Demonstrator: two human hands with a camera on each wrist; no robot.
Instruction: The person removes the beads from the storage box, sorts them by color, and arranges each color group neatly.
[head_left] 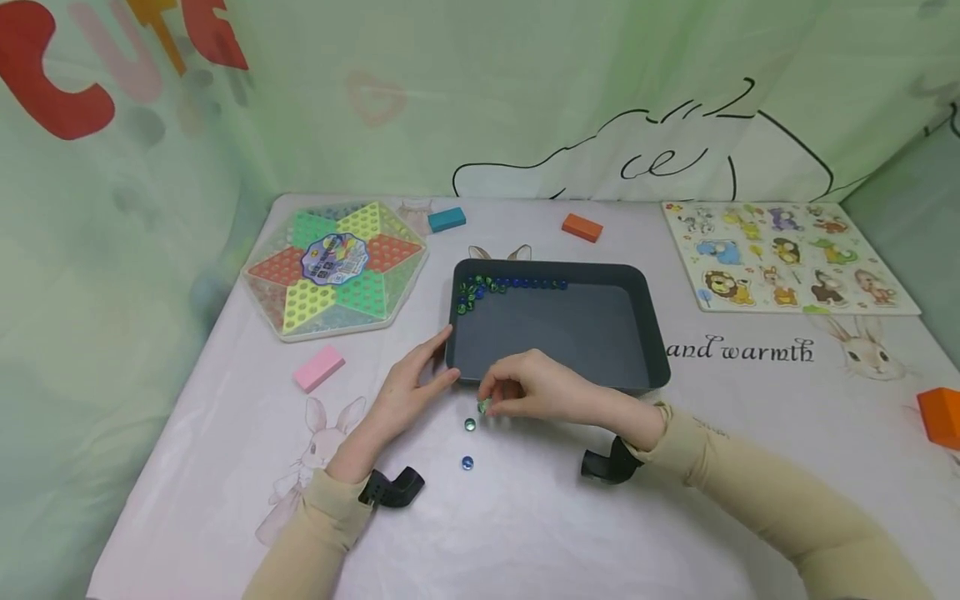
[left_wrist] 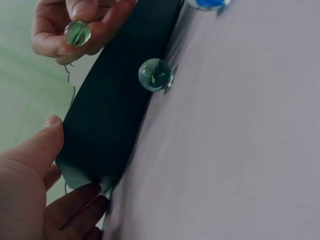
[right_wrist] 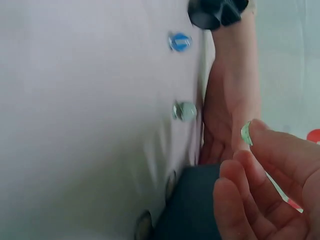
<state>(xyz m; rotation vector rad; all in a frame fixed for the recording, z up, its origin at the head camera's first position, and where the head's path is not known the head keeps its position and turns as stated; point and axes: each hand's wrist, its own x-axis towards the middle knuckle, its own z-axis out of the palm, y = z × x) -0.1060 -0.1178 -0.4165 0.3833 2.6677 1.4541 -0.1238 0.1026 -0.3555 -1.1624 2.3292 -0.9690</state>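
Note:
A dark grey tray (head_left: 555,325) holds several green and blue marbles (head_left: 480,287), gathered along its far left corner and far wall. My right hand (head_left: 536,387) pinches a green marble (left_wrist: 77,33) between thumb and finger, just outside the near wall. With fingers extended, my left hand (head_left: 405,387) touches the tray's near left corner, its thumb toward the near side. On the table close by lie a clear marble with a green swirl (head_left: 470,424) and a blue marble (head_left: 468,462).
Left of the tray are a hexagonal Chinese checkers board (head_left: 337,271) and a pink block (head_left: 318,369). Behind it are a blue block (head_left: 447,220) and an orange block (head_left: 582,227). An animal puzzle board (head_left: 787,258) lies at the back right, with an orange object (head_left: 941,417) at the right edge.

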